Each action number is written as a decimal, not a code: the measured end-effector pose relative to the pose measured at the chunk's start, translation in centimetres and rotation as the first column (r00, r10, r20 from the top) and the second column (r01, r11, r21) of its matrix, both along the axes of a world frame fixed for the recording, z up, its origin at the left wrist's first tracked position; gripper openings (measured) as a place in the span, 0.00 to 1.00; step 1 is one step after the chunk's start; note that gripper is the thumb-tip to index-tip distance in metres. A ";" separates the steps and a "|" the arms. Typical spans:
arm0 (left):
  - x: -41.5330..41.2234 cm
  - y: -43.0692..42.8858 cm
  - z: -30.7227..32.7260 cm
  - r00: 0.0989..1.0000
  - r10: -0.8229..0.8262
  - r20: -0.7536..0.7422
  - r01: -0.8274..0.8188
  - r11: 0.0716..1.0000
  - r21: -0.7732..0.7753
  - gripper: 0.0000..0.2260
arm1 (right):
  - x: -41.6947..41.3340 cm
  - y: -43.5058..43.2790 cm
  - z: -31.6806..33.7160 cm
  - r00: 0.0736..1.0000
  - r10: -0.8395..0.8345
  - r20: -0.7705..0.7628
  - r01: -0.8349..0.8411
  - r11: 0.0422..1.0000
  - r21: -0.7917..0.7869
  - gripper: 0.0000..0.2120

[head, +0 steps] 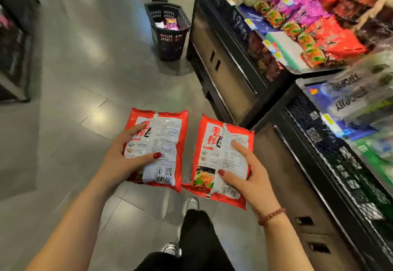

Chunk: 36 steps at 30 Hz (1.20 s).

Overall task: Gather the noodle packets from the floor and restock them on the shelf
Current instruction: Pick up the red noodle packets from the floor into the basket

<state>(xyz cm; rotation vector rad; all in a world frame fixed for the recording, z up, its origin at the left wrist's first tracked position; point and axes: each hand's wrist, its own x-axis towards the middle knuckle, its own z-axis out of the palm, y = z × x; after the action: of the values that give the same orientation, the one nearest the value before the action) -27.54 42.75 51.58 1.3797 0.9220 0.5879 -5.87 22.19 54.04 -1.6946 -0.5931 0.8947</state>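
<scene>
- The left grip was closed around a red and white plastic noodle packet; the thumb was laid across the printed back and the fingers were curled round the packet's left edge.
- The right grip was closed around a second red and white noodle packet, with the thumb and forefinger pressed on its back and the other fingers hidden behind its right edge.
- Red-painted nails were seen on both thumbs, and a string of dark red beads was worn on the right wrist.
- Both packets were held back side up, with the barcodes nearest the body, just beside each other and lifted clear of the grey tiled floor.
- Below the packets, a leg in black trousers and light-coloured shoes were seen on the tiles.
- To the right, a tiered shop shelf with a dark front edge was seen well apart from the held packets, and its cabinet base was set on the floor.
- Rows of red packets and purple packets were stacked on that shelf; the nearer goods were too blurred to be told.
- Farther up the aisle, a black plastic shopping basket stood on the floor near the shelf's end, with pink and purple packets lying inside it.
- A dark display unit was seen at the left edge.
</scene>
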 end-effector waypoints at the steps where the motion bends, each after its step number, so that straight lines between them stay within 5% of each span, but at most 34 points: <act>1: 0.1 1.1 -0.3 1.000 0.017 -0.004 -0.017 1.000 -0.011 0.38 | 0.6 1.7 -0.2 1.000 0.026 -0.005 -0.026 1.000 -0.017 0.30; 7: 3.7 10.3 -1.2 0.991 0.128 -0.045 -0.128 0.992 0.004 0.31 | 5.9 14.1 -1.5 0.991 0.136 -0.001 -0.136 0.990 -0.020 0.30; 18: 11.9 29.0 2.2 0.964 0.251 -0.090 -0.241 0.964 0.108 0.33 | 17.0 36.9 0.5 0.949 0.313 -0.040 -0.311 0.949 0.051 0.29; 26: 17.2 42.0 0.5 0.945 0.264 -0.191 -0.243 0.961 0.129 0.30 | 21.7 49.2 -0.6 0.952 0.305 -0.028 -0.303 0.951 0.062 0.30; 36: 24.9 64.8 -1.2 0.975 0.194 -0.109 -0.192 0.981 0.031 0.32 | 28.2 70.4 -1.6 0.964 0.265 0.008 -0.265 0.964 0.031 0.30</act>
<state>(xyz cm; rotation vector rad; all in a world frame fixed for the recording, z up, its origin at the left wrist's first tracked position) -2.69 107.52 50.34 1.3608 1.1522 0.6740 22.36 92.57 52.47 -1.6117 -0.8469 1.0653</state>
